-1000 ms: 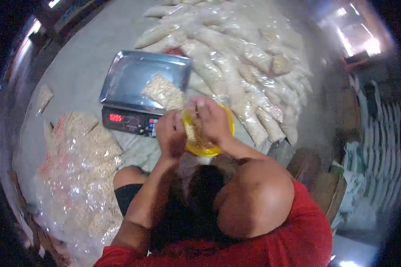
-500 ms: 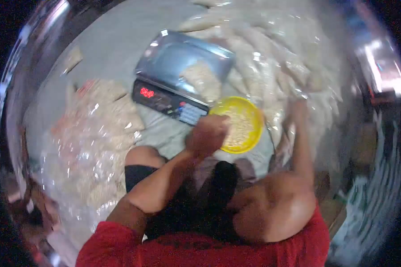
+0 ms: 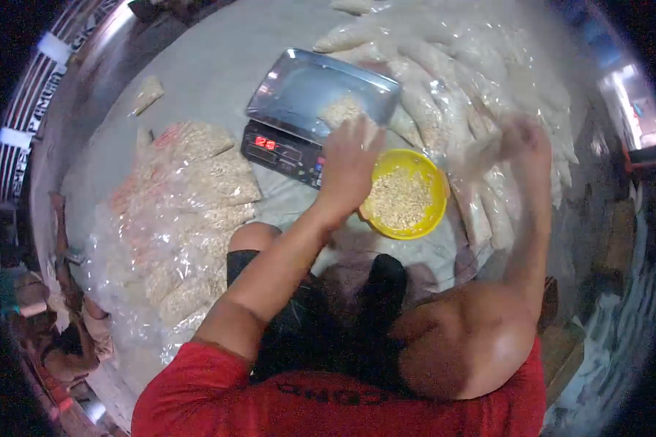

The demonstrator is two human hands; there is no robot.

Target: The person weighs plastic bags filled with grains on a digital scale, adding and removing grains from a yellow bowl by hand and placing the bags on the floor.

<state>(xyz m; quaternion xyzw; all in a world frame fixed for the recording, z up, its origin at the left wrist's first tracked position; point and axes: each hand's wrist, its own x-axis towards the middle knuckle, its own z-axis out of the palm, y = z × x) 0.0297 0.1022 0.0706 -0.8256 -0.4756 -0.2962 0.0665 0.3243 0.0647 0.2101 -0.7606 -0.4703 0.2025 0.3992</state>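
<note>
My left hand point(image 3: 350, 164) reaches over the near edge of a digital scale point(image 3: 328, 84), fingers stretched out and touching a clear bag of pale grains or nuts point(image 3: 342, 111). It covers part of this bag, which lies on the metal pan. Just right of that hand is a yellow bowl point(image 3: 439, 207) with loose pale pieces in it. My right hand point(image 3: 526, 140) is raised at the right, its fingers closed on a blurred, see-through plastic bag point(image 3: 481, 156) that stretches toward the bowl. What that bag holds, if anything, I cannot make out.
Long filled clear bags point(image 3: 434, 113) pile up at the back right. On the left lies a heap of filled bags point(image 3: 189, 197), with a small separate packet point(image 3: 149, 95) behind it. Another person point(image 3: 69, 349) is partly visible at the lower left.
My left hand has moved from the bowl's left rim up to the bag on the scale, its fingers extending. My right hand has risen from the right-hand pile with a see-through bag.
</note>
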